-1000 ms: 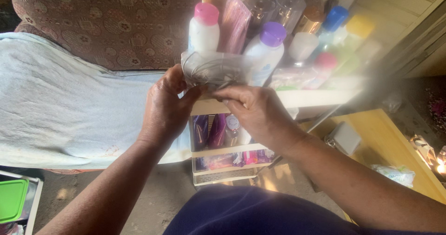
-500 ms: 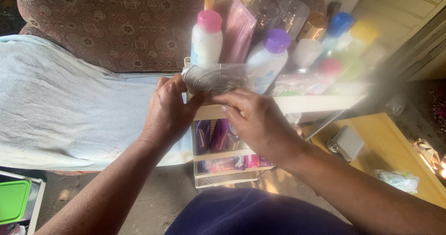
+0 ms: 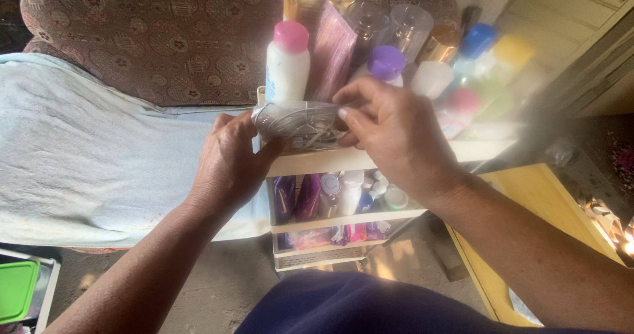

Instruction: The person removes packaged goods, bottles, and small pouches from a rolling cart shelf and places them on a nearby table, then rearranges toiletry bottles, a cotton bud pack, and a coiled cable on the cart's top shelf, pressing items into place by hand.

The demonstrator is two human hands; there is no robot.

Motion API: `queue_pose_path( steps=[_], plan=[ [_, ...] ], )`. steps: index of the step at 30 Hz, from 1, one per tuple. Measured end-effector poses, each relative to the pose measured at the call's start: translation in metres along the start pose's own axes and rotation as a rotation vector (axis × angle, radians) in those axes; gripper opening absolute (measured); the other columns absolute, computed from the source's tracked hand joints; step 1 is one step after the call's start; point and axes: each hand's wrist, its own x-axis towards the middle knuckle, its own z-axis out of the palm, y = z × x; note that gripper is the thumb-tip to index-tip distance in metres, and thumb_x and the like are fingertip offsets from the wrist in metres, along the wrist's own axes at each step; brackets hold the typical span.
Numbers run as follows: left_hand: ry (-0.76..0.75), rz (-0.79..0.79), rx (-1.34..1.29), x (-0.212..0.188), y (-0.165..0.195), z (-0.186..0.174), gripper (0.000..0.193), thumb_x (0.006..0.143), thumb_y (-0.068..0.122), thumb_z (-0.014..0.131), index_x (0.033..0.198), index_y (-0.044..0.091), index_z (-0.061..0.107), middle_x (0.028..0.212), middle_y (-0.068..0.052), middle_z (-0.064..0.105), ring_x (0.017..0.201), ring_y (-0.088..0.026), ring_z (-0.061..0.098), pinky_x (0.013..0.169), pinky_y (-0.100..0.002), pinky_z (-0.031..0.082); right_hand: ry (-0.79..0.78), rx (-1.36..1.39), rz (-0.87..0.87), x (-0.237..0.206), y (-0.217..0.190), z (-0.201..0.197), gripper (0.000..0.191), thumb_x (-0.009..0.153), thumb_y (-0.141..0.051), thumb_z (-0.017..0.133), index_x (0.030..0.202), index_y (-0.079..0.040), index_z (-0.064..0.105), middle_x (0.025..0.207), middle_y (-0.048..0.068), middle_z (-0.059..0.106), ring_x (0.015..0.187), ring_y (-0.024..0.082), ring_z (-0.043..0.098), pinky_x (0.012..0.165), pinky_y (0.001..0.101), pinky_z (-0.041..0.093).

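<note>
**Two hands on one clear bag**

Two hands held a clear bag (image 3: 297,124) of grey cable above the top edge of a cream rack (image 3: 343,161). The left hand (image 3: 228,165) clamped the bag's left end; the right hand (image 3: 396,132) pinched its right end, fingers together. A pink-capped bottle (image 3: 288,63) stood just beyond.

We hold both forearms forward, our left hand (image 3: 228,165) curled with its thumb up, our right hand (image 3: 396,132) arched, fingers bent and pinching leftward.
</note>
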Motion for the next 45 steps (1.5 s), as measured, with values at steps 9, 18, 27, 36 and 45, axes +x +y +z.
queue_pose_path(
  steps=[9, 18, 27, 36, 45],
  plan=[
    [0.049, 0.015, -0.009, -0.001, -0.004, 0.006, 0.025, 0.089, 0.022, 0.074, 0.110, 0.009, 0.073, 0.103, -0.010, 0.076, 0.104, -0.031, 0.061, 0.088, -0.048, 0.052, 0.027, -0.139, -0.004, 0.002, 0.001, 0.008, 0.008, 0.100, -0.002, 0.057, 0.107, -0.002, 0.061, 0.066, 0.006, 0.065, 0.047, 0.008, 0.055, 0.036, 0.0236, 0.039],
    [-0.076, 0.008, -0.099, 0.013, -0.011, -0.003, 0.027, 0.086, 0.027, 0.076, 0.106, 0.009, 0.073, 0.096, -0.012, 0.079, 0.095, -0.025, 0.075, 0.086, -0.045, 0.057, 0.058, -0.150, -0.134, -0.004, 0.008, 0.017, 0.021, 0.098, 0.000, 0.057, 0.118, 0.000, 0.050, 0.080, 0.009, 0.069, 0.062, 0.011, 0.069, 0.045, 0.0237, 0.048],
    [-0.183, -0.119, -0.119, 0.019, -0.010, -0.006, 0.027, 0.087, 0.026, 0.075, 0.109, 0.010, 0.071, 0.097, -0.009, 0.079, 0.093, -0.019, 0.077, 0.084, -0.040, 0.059, -0.194, -0.199, 0.094, -0.017, 0.013, 0.027, 0.016, 0.103, -0.015, 0.056, 0.111, -0.002, 0.060, 0.095, 0.010, 0.072, 0.070, 0.020, 0.074, 0.062, 0.0291, 0.061],
    [-0.225, -0.006, -0.015, 0.023, -0.008, -0.008, 0.029, 0.090, 0.028, 0.073, 0.110, 0.008, 0.069, 0.093, -0.010, 0.079, 0.089, -0.021, 0.077, 0.081, -0.040, 0.061, -0.009, -0.485, -0.319, -0.026, 0.021, 0.035, 0.036, 0.092, -0.016, 0.068, 0.122, 0.003, 0.065, 0.115, 0.020, 0.071, 0.108, 0.032, 0.066, 0.093, 0.0450, 0.054],
    [-0.345, 0.118, 0.116, 0.040, -0.022, -0.023, 0.026, 0.086, 0.034, 0.077, 0.102, 0.013, 0.076, 0.099, -0.009, 0.079, 0.093, -0.020, 0.074, 0.082, -0.041, 0.060, -0.239, -0.277, 0.015, -0.015, 0.023, 0.024, 0.023, 0.102, -0.017, 0.057, 0.121, -0.007, 0.064, 0.105, 0.011, 0.074, 0.086, 0.019, 0.076, 0.079, 0.0300, 0.066]
  ],
)
